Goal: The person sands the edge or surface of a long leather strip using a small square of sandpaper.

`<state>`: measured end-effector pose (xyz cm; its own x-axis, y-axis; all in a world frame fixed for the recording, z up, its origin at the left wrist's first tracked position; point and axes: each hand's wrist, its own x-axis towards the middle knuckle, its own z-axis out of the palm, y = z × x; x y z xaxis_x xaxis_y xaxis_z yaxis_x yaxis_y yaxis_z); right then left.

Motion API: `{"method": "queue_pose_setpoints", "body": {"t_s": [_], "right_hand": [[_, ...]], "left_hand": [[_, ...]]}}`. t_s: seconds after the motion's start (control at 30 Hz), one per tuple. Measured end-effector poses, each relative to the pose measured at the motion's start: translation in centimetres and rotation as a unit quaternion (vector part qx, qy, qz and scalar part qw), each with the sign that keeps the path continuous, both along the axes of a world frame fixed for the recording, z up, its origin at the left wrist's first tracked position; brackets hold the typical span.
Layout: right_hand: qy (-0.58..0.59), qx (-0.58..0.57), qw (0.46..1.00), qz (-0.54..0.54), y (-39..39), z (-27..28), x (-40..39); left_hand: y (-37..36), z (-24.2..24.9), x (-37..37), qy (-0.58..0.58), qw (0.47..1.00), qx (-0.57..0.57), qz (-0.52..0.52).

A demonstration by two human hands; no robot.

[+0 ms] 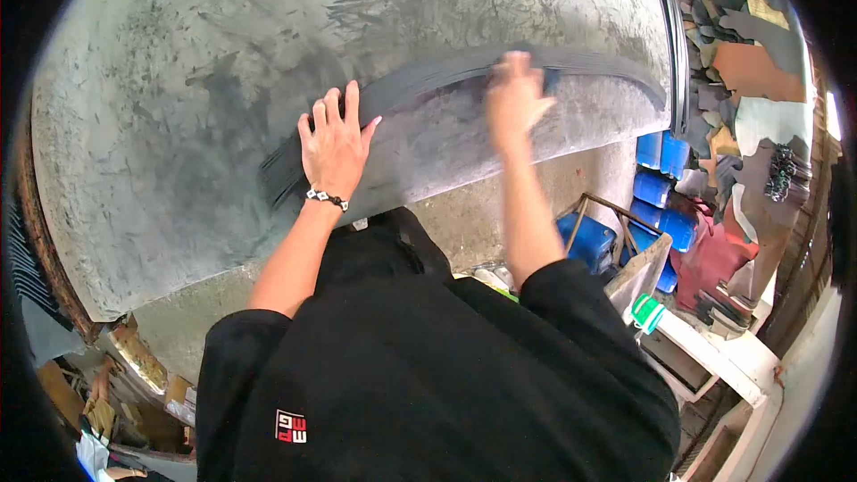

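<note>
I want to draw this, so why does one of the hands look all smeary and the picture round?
Head view: the right hand is motion-blurred over the dark strip, while the left hand pressing on it is sharp; the fisheye lens bends the table edges and leaves black corners.

Work table (178,80): large, grey, stained w/ dark smears, rounded edge. On it: 1 long dark rubber strip (420,85), curved, lying flat across surface from lower left to right edge. Floor (464,223) beneath: bare concrete.
</note>
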<state>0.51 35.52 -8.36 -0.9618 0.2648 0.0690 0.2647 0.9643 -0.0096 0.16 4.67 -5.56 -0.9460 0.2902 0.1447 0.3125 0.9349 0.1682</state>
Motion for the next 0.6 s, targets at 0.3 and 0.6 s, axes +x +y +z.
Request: {"method": "queue_pose_setpoints", "body": {"t_s": [0.3,0.6], "right_hand": [[0.039,0.085,0.996,-0.017,8.1,3.1,-1.3],[0.041,-0.001,0.974,0.222,-13.2,4.8,2.3]], "left_hand": [[0.3,0.8,0.0,-0.018,1.000,0.015,0.009],[0.3,0.1,-0.1,-0.014,0.999,0.027,0.010]]}}
